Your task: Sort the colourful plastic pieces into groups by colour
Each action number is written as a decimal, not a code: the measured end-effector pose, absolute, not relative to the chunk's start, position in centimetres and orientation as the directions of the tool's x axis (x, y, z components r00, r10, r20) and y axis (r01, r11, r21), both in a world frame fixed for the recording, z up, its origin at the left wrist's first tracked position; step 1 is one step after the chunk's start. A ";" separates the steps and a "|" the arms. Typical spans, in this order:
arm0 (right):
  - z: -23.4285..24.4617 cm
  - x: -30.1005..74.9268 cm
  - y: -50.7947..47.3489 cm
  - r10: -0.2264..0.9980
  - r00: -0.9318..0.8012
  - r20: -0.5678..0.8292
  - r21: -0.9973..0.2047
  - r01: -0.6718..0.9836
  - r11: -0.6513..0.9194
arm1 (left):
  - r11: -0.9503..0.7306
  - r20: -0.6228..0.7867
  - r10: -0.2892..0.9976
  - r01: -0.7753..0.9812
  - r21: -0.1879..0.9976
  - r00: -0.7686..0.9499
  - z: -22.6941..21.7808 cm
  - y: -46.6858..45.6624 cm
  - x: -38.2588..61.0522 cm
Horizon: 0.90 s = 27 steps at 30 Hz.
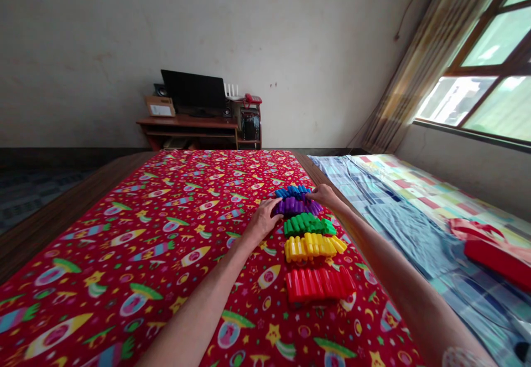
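Note:
Short plastic pieces, perhaps clothes pegs, lie side by side in rows sorted by colour. At the left end of the purple row (293,206), my left hand (264,218) rests with thumb and fingers apart, fingertips touching the end pieces. My right hand (324,195) is at the right end of that row, its fingertips pinched together at a purple piece. Just beyond lies the blue row (292,191). Nearer to me come the green row (307,224), the yellow row (313,247) and the red row (319,285).
A red patterned cloth (166,256) covers the table. To the right is a bed (398,218) with a red item (498,259) on it. Against the far wall stands a desk (194,122) with a monitor (194,93), a cardboard box (160,106) and a red telephone (252,99).

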State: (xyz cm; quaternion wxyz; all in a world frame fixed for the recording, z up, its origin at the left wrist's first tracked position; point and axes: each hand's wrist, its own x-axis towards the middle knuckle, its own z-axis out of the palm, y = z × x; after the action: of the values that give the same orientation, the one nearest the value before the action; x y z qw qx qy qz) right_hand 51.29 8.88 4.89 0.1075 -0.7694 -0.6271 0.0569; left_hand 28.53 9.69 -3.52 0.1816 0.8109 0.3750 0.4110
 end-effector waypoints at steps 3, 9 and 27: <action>5.7 52.0 8.5 0.972 0.219 0.082 -0.281 0.941 -0.188 | -0.653 0.533 0.757 0.461 0.600 0.379 -3.6 9.8 28.5; 5.9 52.9 7.3 0.996 0.091 0.013 -0.258 0.962 -0.085 | -0.661 0.534 0.750 0.448 0.602 0.391 -3.4 9.7 28.5; 5.9 48.8 9.4 0.999 -0.002 -0.047 -0.093 0.996 -0.003 | -0.670 0.535 0.742 0.463 0.580 0.404 -3.4 9.7 28.1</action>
State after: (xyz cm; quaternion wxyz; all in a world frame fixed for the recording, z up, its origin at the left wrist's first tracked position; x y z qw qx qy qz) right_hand 48.82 9.37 5.95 0.0161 -0.7063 -0.7060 0.0494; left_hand 28.10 9.67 -3.36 0.1727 0.8198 0.3675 0.4038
